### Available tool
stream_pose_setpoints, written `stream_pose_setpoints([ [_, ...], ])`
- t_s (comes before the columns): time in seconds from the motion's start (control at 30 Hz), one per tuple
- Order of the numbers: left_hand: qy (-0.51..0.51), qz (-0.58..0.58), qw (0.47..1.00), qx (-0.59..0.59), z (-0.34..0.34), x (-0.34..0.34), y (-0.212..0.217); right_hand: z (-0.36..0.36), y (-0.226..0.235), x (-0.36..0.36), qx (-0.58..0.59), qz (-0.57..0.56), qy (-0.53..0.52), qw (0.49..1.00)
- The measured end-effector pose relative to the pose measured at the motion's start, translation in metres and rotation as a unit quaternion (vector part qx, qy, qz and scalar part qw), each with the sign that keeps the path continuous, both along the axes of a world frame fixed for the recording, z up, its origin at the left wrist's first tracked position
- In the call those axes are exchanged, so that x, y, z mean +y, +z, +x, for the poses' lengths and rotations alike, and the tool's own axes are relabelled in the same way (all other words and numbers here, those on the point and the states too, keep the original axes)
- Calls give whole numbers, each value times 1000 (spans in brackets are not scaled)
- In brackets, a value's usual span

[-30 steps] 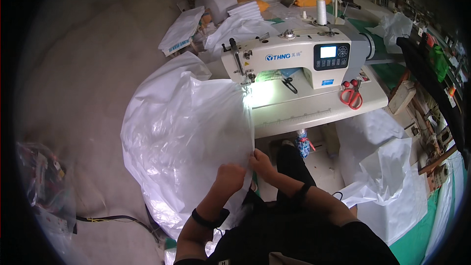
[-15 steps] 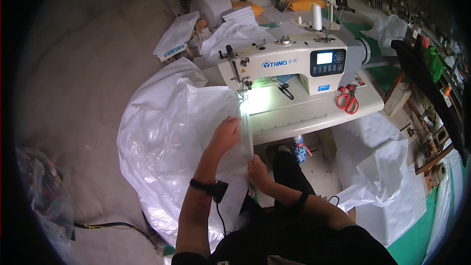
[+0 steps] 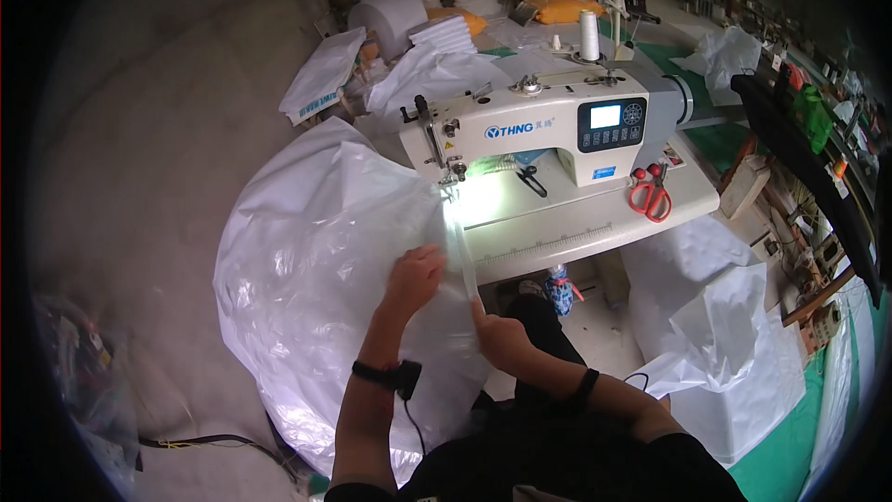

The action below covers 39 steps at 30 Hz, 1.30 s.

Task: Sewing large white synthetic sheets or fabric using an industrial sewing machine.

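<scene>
A large sheet of white translucent plastic (image 3: 316, 270) spreads from the sewing machine (image 3: 520, 125) down over my lap side. Its folded right edge runs under the lit needle area, along the left end of the machine bed. My left hand (image 3: 416, 277) lies on the sheet left of that edge, a little blurred, its fingers loosely bent and not gripping the edge. Farther down, my right hand (image 3: 502, 339) is closed on the folded edge, with the forefinger along it.
Red-handled scissors (image 3: 649, 195) and small black thread snips (image 3: 531, 181) lie on the machine bed. A white thread cone (image 3: 589, 37) stands behind the machine. More white plastic (image 3: 706, 316) hangs at the right. A black cable (image 3: 214, 439) crosses the floor at lower left.
My left hand has come off the sheet's edge and moved down and slightly left. My right hand has shifted slightly right and down, still holding the edge. The view has shifted slightly.
</scene>
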<state>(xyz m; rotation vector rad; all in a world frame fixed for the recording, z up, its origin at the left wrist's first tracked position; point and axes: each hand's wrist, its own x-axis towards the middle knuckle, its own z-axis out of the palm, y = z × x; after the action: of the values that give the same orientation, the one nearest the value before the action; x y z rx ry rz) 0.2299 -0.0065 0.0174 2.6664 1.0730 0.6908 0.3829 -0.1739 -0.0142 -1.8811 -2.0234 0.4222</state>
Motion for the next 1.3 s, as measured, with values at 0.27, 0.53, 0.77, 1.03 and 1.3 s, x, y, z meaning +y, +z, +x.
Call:
stream_pose_setpoints([
  [0.27, 260, 183, 947, 35, -139, -45, 10, -4, -23, 52, 401, 138, -92, 901],
  [0.53, 392, 38, 914, 97, -184, -27, -27, -3, 16, 86, 150, -10, -85, 985],
  [0.77, 419, -10, 901, 112, -177, 20, -19, -3, 33, 114, 31, -37, -98, 994],
  [1.03, 423, -81, 892, 135, -160, 53, -4, -2, 34, 150, -120, -23, -86, 989],
  [1.3, 416, -65, 895, 145, -161, 82, -13, 5, 40, 179, -109, 1, -76, 991],
])
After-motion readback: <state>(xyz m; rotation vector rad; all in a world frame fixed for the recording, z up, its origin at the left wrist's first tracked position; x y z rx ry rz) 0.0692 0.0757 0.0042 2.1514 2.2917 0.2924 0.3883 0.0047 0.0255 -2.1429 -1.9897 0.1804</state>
